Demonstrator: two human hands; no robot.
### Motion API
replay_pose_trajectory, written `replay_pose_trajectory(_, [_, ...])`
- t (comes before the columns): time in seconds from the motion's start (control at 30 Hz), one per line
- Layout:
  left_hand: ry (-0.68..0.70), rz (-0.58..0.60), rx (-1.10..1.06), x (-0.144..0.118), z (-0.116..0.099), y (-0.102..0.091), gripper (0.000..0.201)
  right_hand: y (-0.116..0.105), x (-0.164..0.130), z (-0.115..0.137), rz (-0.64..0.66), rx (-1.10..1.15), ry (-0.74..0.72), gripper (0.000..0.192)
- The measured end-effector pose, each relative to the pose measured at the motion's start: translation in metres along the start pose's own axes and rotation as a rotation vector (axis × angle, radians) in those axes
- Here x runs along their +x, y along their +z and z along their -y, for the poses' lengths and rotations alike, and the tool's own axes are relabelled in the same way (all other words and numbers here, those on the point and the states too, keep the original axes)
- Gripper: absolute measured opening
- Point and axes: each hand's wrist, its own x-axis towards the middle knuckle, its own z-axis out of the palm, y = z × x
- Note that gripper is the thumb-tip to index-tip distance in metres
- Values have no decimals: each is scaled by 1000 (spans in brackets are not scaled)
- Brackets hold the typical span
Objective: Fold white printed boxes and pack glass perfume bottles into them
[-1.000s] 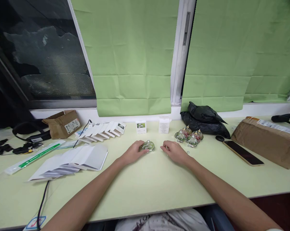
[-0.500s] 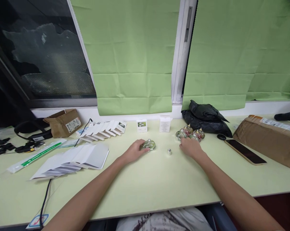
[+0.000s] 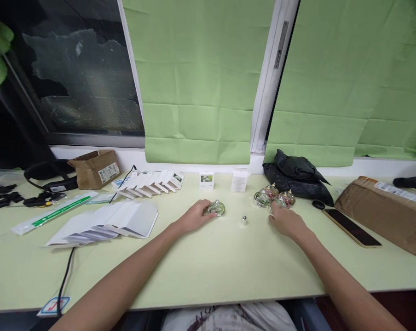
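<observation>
Pale green table [image 3: 208, 266] spans the view. Brown cardboard parcel [image 3: 387, 209] at far right, a dark phone [image 3: 351, 226] lying beside it. White folded cartons [image 3: 107, 223] fanned out at left. Left hand [image 3: 194, 216] rests on the table, fingers closed around a round glass bottle [image 3: 215, 208] near centre. Right hand [image 3: 286, 221] lies apart from it, fingertips at a cluster of glass bottles [image 3: 274, 197]; grip unclear. Small silver cap [image 3: 244, 219] stands between the hands, touching neither.

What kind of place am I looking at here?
Likely a small packing bench by a window: flat white cartons fanned out, small glass bottles in a cluster, a brown shipping parcel.
</observation>
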Motion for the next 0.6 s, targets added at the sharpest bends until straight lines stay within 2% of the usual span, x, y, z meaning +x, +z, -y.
replay_pose_trajectory(0.23, [-6,-2,-5,0,-2,0,37,30,-15,-1,-61,30,19,29])
replay_pose_trajectory(0.37, [-4,-16,-1,0,-3,0,37,34,-18,5,-55,24,-35,27])
replay_pose_trajectory(0.43, [-1,-19,-7,0,-3,0,37,27,-18,14,-77,50,-90,24])
replay_pose_trajectory(0.47, [1,-18,-10,0,-3,0,37,20,-18,21,-131,78,-135,23])
replay_pose_trajectory(0.6, [9,-16,-6,0,-2,0,36,-23,-3,56,-450,245,-439,20])
